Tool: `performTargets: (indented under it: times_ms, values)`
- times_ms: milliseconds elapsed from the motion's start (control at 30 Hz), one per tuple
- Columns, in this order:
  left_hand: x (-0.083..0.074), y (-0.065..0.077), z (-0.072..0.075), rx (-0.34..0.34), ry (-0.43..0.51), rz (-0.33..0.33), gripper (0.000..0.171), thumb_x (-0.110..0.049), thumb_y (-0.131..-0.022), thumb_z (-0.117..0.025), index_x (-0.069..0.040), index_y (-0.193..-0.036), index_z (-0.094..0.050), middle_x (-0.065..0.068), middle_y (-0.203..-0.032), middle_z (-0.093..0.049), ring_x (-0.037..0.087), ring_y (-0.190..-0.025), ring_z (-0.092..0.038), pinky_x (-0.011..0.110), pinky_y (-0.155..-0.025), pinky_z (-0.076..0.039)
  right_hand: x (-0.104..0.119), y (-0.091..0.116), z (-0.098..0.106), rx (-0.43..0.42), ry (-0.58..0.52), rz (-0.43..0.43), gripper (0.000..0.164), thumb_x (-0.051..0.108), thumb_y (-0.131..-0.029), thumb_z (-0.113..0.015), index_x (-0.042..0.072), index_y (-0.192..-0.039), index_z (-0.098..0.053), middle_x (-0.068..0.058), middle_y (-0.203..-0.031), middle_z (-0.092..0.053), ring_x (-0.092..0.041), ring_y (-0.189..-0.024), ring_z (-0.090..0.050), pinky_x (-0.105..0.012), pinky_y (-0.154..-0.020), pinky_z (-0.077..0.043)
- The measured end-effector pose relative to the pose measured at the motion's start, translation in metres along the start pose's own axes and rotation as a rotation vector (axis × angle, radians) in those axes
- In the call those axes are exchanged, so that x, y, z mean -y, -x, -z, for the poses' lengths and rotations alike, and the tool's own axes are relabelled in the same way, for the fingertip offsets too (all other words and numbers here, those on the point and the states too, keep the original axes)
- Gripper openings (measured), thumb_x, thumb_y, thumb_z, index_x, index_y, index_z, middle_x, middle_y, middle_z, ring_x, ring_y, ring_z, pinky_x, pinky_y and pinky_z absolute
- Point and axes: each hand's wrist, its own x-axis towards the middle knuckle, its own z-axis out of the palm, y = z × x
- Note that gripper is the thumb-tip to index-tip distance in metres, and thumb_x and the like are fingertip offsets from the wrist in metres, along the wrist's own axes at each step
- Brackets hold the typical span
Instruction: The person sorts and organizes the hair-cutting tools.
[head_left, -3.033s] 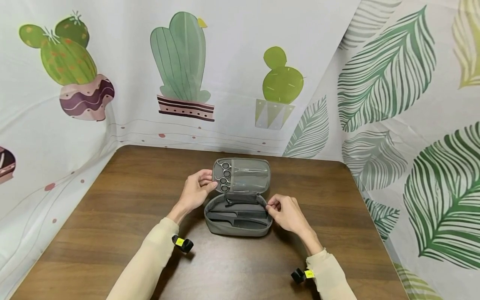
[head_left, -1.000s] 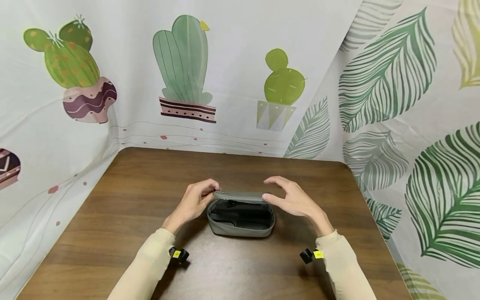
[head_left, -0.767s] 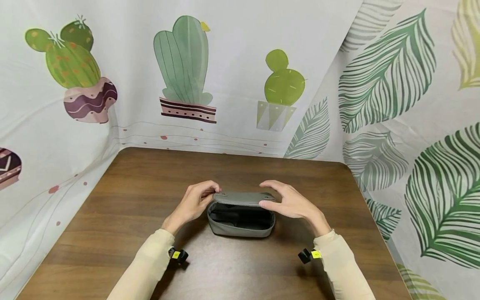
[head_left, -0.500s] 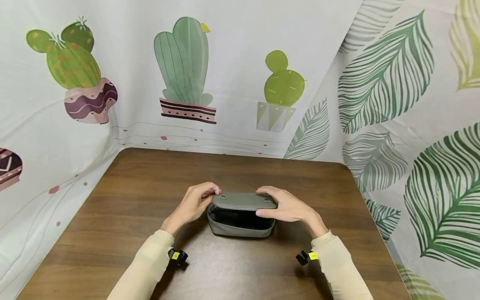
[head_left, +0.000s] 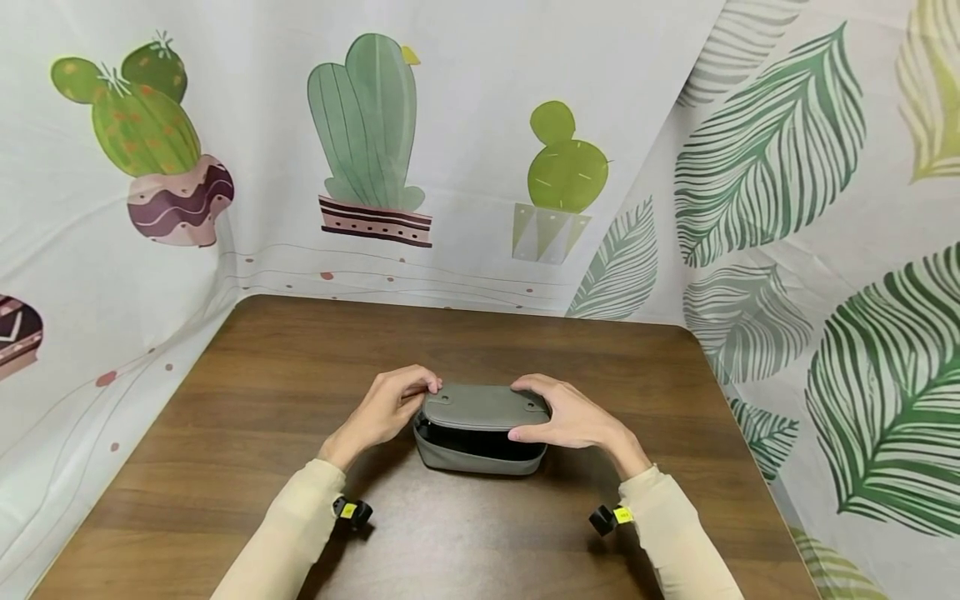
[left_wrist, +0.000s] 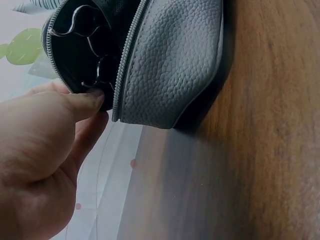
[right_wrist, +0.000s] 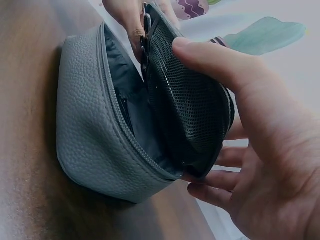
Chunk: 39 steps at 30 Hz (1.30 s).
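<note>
A grey pebbled zippered case (head_left: 480, 462) sits on the table with its lid (head_left: 483, 407) partly lowered, leaving a dark gap along the front. My left hand (head_left: 384, 408) pinches the lid's left end between thumb and fingers. Over the right end, my right hand (head_left: 573, 417) grips the lid, thumb at the front edge and fingers behind. In the left wrist view, silver scissor handles (left_wrist: 75, 21) show inside the lid beside my thumb. A black mesh pocket (right_wrist: 187, 95) lines the lid in the right wrist view. The contents of the base are mostly hidden in shadow.
The brown wooden table (head_left: 300, 350) extends around the case. A white cloth backdrop (head_left: 465, 108) with printed cacti and leaves hangs behind and at the sides. Small black wrist cameras (head_left: 352, 512) sit on both forearms.
The lid has swung forward and down from fully raised, covering the scissors and combs seen earlier. My right hand has moved from the base's right rim onto the lid; my left hand kept its hold.
</note>
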Motion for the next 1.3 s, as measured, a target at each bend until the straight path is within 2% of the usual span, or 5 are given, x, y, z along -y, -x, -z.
performTargets:
  times_ms: [167,333,533,800,1300]
  values:
    - [-0.003,-0.001,0.005,0.059,0.024,0.063,0.039,0.030,-0.093,-0.062,-0.004,-0.106,-0.075,0.017,-0.121,-0.082,0.035,-0.120,-0.080,0.036,-0.109,-0.065,-0.002,0.000,-0.002,-0.019,-0.015,0.004,0.081,0.056,-0.092,-0.088,0.013,-0.156,-0.064,-0.005,-0.159,-0.067,-0.026,-0.150,-0.063,-0.054,-0.127,-0.050]
    - [-0.011,-0.004,0.014,0.085,-0.055,0.090,0.044,0.027,-0.090,-0.064,-0.004,-0.117,-0.078,0.010,-0.124,-0.082,0.031,-0.123,-0.079,0.044,-0.110,-0.066,-0.002,0.001,-0.006,-0.024,-0.022,-0.001,0.083,0.058,-0.091,-0.089,0.015,-0.157,-0.064,-0.004,-0.161,-0.065,-0.027,-0.153,-0.061,-0.055,-0.128,-0.049]
    - [-0.024,-0.009,0.016,0.099,-0.147,0.077,0.033,-0.011,-0.100,-0.082,-0.014,-0.133,-0.078,0.002,-0.135,-0.079,0.024,-0.131,-0.075,0.050,-0.114,-0.063,-0.001,0.005,-0.012,-0.044,-0.017,-0.011,0.087,0.057,-0.090,-0.090,0.013,-0.160,-0.062,-0.006,-0.165,-0.062,-0.029,-0.154,-0.060,-0.057,-0.127,-0.050]
    - [-0.041,-0.010,0.006,0.340,-0.238,0.261,0.110,-0.074,-0.081,-0.092,-0.031,-0.172,-0.049,0.003,-0.178,-0.047,0.033,-0.165,-0.046,0.065,-0.130,-0.045,-0.001,0.010,-0.021,-0.083,-0.016,-0.001,0.091,0.055,-0.089,-0.092,0.012,-0.162,-0.060,-0.008,-0.167,-0.059,-0.030,-0.149,-0.062,-0.056,-0.120,-0.054]
    - [-0.038,-0.012,-0.003,0.468,-0.279,0.273,0.123,-0.060,-0.074,-0.099,-0.007,-0.172,-0.046,0.018,-0.179,-0.044,0.037,-0.160,-0.052,0.058,-0.126,-0.050,-0.003,0.017,-0.034,-0.121,-0.036,-0.003,0.093,0.054,-0.087,-0.096,0.017,-0.163,-0.059,-0.004,-0.171,-0.053,-0.032,-0.156,-0.056,-0.062,-0.123,-0.050]
